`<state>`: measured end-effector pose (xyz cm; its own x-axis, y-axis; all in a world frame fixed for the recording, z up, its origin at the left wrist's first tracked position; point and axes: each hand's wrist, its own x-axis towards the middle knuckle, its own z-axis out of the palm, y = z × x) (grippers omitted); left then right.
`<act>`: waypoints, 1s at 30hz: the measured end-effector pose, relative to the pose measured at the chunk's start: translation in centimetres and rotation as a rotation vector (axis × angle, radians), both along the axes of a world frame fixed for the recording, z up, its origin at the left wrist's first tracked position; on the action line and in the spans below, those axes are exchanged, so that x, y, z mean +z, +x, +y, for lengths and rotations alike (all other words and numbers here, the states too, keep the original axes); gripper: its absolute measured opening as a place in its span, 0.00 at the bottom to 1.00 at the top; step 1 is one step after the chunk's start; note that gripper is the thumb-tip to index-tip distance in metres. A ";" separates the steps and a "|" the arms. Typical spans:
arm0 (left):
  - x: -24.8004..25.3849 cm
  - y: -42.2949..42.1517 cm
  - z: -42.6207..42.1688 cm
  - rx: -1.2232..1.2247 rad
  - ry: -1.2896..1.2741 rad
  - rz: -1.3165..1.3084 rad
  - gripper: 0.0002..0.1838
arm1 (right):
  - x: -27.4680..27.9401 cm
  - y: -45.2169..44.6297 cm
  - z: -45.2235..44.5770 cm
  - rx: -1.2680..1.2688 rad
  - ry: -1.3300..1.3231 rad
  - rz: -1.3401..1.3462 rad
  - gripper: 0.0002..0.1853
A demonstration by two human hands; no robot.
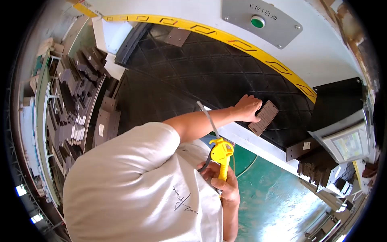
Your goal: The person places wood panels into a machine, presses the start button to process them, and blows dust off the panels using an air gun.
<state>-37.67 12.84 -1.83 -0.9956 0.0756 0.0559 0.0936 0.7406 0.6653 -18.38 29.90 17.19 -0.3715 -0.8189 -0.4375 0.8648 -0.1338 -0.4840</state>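
My left hand (249, 108) reaches over the black work surface, palm down, fingers slightly bent and thumb apart from them. Its thumb is at the left edge of a flat, phone-sized rectangular piece (264, 117) with fine marks like print, lying tilted on that surface. Close to my body, my right hand (223, 181) is wrapped around the handle of a yellow tool (221, 155). The tool's head points upward, and a thin pale tube (207, 117) extends from it. Part of the grip is hidden by my fingers.
A white frame with a yellow marked strip (242, 44) curves beyond the black surface (193, 76), carrying a green button (258, 21). Brown metal plates (107, 121) stand stacked at the left. A screen (346, 145) and more plates (316, 167) are at the right.
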 end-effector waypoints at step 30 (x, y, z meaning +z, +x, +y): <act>-1.4 -0.7 0.5 -0.013 0.030 -0.182 0.19 | 5.7 -5.0 -5.6 0.300 0.564 0.796 0.32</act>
